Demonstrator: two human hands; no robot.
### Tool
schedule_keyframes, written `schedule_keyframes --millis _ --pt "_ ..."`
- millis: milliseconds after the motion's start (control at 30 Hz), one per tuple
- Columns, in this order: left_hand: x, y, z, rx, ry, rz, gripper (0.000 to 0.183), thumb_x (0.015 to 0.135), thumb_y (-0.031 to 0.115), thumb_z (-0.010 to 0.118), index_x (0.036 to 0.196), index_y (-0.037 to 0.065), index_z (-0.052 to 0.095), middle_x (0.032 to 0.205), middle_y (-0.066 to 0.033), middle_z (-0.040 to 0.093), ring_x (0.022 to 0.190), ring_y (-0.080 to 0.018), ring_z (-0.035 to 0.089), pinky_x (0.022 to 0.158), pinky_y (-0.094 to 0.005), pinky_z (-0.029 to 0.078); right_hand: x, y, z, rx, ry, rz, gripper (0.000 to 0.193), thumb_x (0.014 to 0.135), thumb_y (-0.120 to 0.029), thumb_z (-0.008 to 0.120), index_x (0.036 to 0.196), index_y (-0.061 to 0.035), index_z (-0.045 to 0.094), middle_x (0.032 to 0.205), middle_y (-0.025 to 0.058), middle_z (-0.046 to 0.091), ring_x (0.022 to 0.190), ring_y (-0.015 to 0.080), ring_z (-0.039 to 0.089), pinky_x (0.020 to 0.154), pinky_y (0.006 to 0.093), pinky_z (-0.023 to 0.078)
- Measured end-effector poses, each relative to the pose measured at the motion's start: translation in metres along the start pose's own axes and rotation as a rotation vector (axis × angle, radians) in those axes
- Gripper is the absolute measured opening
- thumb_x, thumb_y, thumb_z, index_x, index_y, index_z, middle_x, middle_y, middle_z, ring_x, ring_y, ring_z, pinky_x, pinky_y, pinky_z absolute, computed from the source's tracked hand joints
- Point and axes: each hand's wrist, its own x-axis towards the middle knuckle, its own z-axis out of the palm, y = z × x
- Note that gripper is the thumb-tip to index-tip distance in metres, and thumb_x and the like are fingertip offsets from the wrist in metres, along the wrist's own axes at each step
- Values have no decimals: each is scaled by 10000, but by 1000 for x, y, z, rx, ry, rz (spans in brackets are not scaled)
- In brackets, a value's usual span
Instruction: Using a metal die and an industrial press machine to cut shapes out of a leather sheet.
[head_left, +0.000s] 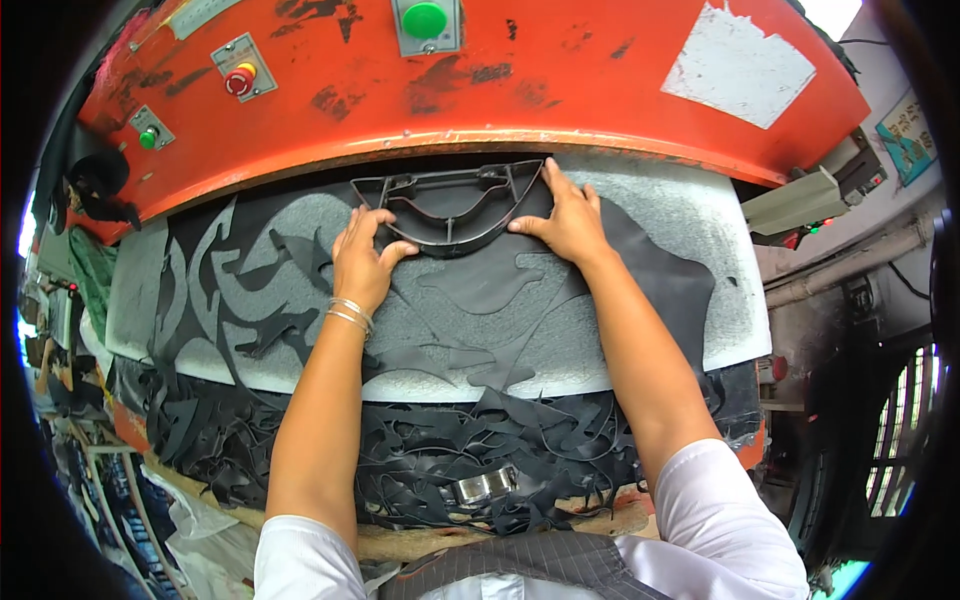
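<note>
A dark metal cutting die, curved along its near side, rests on a black leather sheet under the front edge of an orange press. At its left side, my left hand grips the die with the fingers outside and the thumb near the front curve. My right hand holds the opposite end, fingers along the far right corner and thumb against the curved wall. Left of and below the die, the sheet is cut through, with curved openings and thin leftover strips lying on the pale cutting board.
The orange press front spans the far side, with a large green button, a red knob and a small green button. Black leather scraps heap along the near edge, a shiny metal band among them.
</note>
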Motion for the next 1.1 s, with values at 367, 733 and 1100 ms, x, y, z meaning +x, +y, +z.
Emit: schedule_keyframes --millis 367,733,1100 --pt "-4 -1 1 51 52 -26 473 705 235 814 1101 98 596 1181 -208 618 1161 -410 552 923 -408 462 -3 -11 -2 -15 15 -19 1087 664 -523 805 1469 3 300 1440 186 450 1381 269 374 1167 494 140" --pt "-11 2 -6 -24 113 -107 444 728 200 803 1129 120 630 1170 -264 619 1214 -395 537 1017 -406 427 -8 -12 -4 -63 11 -69 991 715 -551 755 1461 -41 348 1411 220 462 1374 292 370 1160 509 142" --pt "-11 -11 -13 1 57 -18 491 732 182 802 1173 101 601 1179 -227 634 1225 -372 539 1063 -435 389 -6 -27 -6 -174 -52 -22 872 758 -577 704 1362 -1 453 1317 251 515 1298 363 420 1134 526 185"
